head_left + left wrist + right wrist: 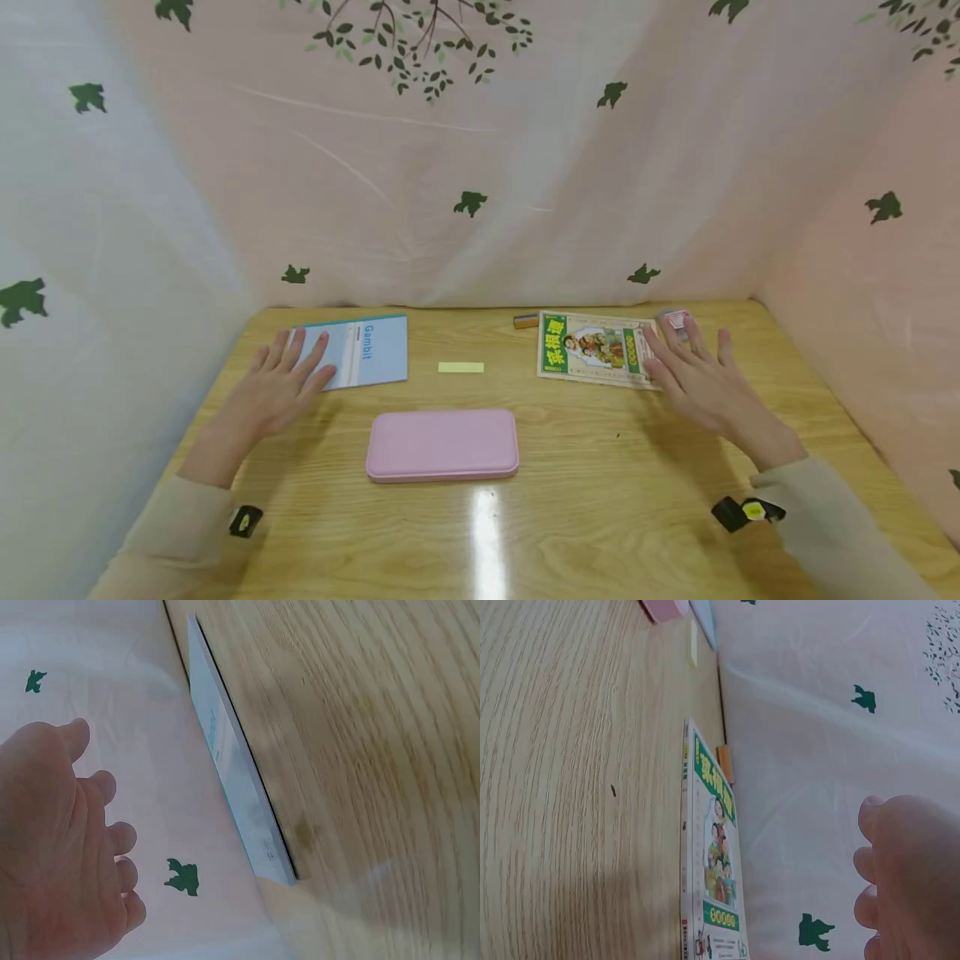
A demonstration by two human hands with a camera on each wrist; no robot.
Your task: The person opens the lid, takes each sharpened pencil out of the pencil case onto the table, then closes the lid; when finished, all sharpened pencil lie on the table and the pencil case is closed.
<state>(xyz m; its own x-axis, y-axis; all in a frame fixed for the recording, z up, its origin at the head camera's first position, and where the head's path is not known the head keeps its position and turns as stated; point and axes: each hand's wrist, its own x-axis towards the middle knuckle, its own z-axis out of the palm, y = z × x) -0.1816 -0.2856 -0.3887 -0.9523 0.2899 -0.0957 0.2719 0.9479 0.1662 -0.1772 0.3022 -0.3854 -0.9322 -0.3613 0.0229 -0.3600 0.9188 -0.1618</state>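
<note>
My left hand, fingers spread, hovers above the table at the left, over the near-left corner of a blue notebook marked "Gambit". On the other side my right hand is held spread above the right end of a booklet with a green and cream illustrated cover. Both wrist views show a gap between hand and table, and neither hand holds anything. Between the hands lies a closed pink case. Behind it is a small pale yellow strip.
A small orange-brown block lies by the booklet's far left corner. Beyond the right fingers sits a small grey-and-red item, partly hidden. A patterned cloth walls the wooden table at the back and sides.
</note>
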